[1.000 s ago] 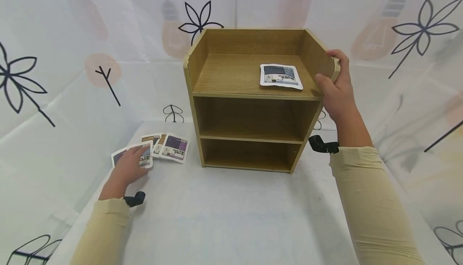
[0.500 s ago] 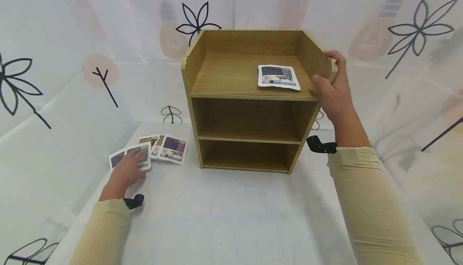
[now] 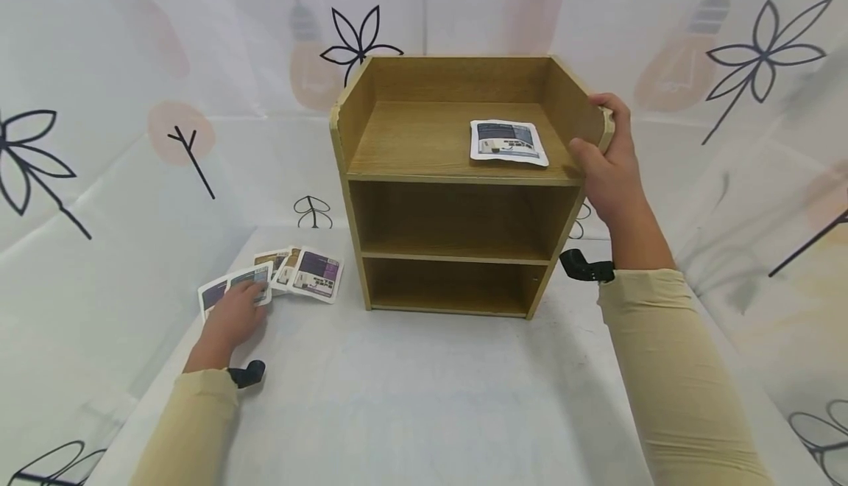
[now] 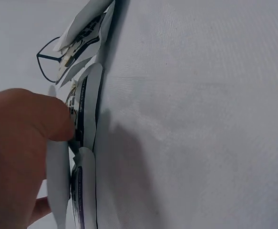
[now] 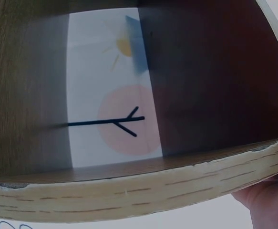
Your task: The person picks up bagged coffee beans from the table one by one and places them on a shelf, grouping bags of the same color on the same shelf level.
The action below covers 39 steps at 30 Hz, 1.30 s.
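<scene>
My left hand [image 3: 235, 314] is at the pile on the left, pinching a flat white sachet [image 3: 263, 272] with a dark label. In the left wrist view this sachet [image 4: 58, 179] runs between thumb and fingers, raised on edge beside the others. Next to it lie a purple-labelled sachet [image 3: 318, 274] and several overlapping ones, partly hidden by the hand. My right hand [image 3: 612, 169] grips the right side panel of a small wooden shelf [image 3: 457, 177], thumb on the inner face. One sachet [image 3: 509, 142] lies on the shelf's top board.
The shelf stands upright on a white-covered table [image 3: 411, 398], with two compartments below its top board. White printed sheeting [image 3: 218, 51] walls in the back and sides. In the right wrist view the panel's worn edge [image 5: 129, 193] crosses the frame.
The left fingers have closed in on the sachet, and it now looks more tilted. The right hand stays on the shelf panel. The head view has shifted slightly.
</scene>
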{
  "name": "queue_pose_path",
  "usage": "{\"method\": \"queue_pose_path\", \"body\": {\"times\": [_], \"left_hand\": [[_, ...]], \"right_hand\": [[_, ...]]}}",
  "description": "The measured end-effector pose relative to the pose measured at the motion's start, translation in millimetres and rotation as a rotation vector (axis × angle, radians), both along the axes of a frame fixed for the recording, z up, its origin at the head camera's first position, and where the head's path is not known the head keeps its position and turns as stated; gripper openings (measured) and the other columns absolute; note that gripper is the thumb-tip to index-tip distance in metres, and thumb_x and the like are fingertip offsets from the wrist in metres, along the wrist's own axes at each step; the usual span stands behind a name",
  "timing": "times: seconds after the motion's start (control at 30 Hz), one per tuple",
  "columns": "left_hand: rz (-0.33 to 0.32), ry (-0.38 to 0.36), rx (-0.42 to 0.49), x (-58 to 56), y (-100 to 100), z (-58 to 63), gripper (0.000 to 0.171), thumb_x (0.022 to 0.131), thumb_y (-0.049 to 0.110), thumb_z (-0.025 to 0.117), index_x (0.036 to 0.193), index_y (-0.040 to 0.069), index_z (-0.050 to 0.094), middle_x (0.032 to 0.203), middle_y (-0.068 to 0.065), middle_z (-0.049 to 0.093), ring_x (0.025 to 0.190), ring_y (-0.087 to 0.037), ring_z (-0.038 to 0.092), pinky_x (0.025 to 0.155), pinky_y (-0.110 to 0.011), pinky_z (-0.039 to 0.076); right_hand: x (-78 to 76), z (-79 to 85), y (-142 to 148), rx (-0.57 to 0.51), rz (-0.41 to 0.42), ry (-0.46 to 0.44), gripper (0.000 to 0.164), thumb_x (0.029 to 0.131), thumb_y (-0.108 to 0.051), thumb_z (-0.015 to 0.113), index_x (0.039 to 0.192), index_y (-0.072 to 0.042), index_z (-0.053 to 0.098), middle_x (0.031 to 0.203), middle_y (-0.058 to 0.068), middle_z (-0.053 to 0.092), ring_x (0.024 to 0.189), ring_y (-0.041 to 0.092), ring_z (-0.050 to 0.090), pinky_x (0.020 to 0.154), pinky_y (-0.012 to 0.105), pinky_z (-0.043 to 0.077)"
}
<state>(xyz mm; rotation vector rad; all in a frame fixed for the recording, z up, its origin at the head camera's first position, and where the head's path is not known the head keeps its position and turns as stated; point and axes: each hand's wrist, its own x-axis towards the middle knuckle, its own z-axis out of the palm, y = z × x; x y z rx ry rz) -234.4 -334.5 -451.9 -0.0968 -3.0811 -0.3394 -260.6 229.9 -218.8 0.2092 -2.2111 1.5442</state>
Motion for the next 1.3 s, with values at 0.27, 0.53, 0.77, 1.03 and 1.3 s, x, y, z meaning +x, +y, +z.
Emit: {"method": "queue_pose_path", "body": {"times": [0.27, 0.53, 0.77, 1.03, 1.3], "left_hand": [[0.026, 0.036, 0.006, 0.8, -1, 4.3, 0.043, 0.096, 0.008, 0.039, 0.136, -0.006, 0.047, 0.138, -0.031, 0.046, 0.13, -0.05, 0.041, 0.107, -0.061, 0.034], [0.116, -0.006, 0.044, 4.9, -1, 17.1, 0.042, 0.099, 0.008, 0.036, 0.139, -0.002, 0.045, 0.139, -0.028, 0.048, 0.13, -0.048, 0.042, 0.106, -0.06, 0.036], [0.169, 0.076, 0.018, 6.5, 2, 27.0, 0.041, 0.102, 0.014, 0.037, 0.14, 0.004, 0.047, 0.139, -0.024, 0.051, 0.129, -0.045, 0.046, 0.104, -0.059, 0.04], [0.18, 0.129, 0.024, 14.2, 11, 46.6, 0.04, 0.101, 0.014, 0.041, 0.14, 0.008, 0.048, 0.131, -0.025, 0.057, 0.114, -0.044, 0.057, 0.086, -0.058, 0.049], [0.146, 0.257, 0.007, 23.2, 20, 70.0, 0.036, 0.101, 0.018, 0.043, 0.133, 0.004, 0.053, 0.115, -0.027, 0.065, 0.094, -0.044, 0.065, 0.071, -0.054, 0.052]], "right_hand": [[-0.1, 0.0, 0, 0.0, -0.001, 0.005, 0.054, 0.096, -0.016, 0.041, 0.137, -0.049, 0.028, 0.147, 0.001, 0.029, 0.13, 0.022, 0.035, 0.106, 0.05, 0.034], [0.6, 0.2, 0, 0.01, -0.002, 0.005, 0.053, 0.096, -0.017, 0.041, 0.137, -0.05, 0.028, 0.147, 0.002, 0.029, 0.131, 0.022, 0.034, 0.106, 0.049, 0.033], [0.9, -0.1, 1, 0.005, -0.001, 0.001, 0.053, 0.096, -0.018, 0.041, 0.136, -0.051, 0.028, 0.148, 0.002, 0.028, 0.13, 0.023, 0.035, 0.105, 0.046, 0.033], [1.0, -0.2, 0, -0.001, 0.007, 0.007, 0.053, 0.096, -0.018, 0.041, 0.137, -0.05, 0.028, 0.147, 0.003, 0.028, 0.13, 0.022, 0.035, 0.104, 0.046, 0.034], [1.3, 0.1, 0, -0.005, 0.005, 0.006, 0.054, 0.096, -0.017, 0.041, 0.137, -0.05, 0.029, 0.147, 0.003, 0.029, 0.129, 0.022, 0.035, 0.104, 0.046, 0.034]]}}
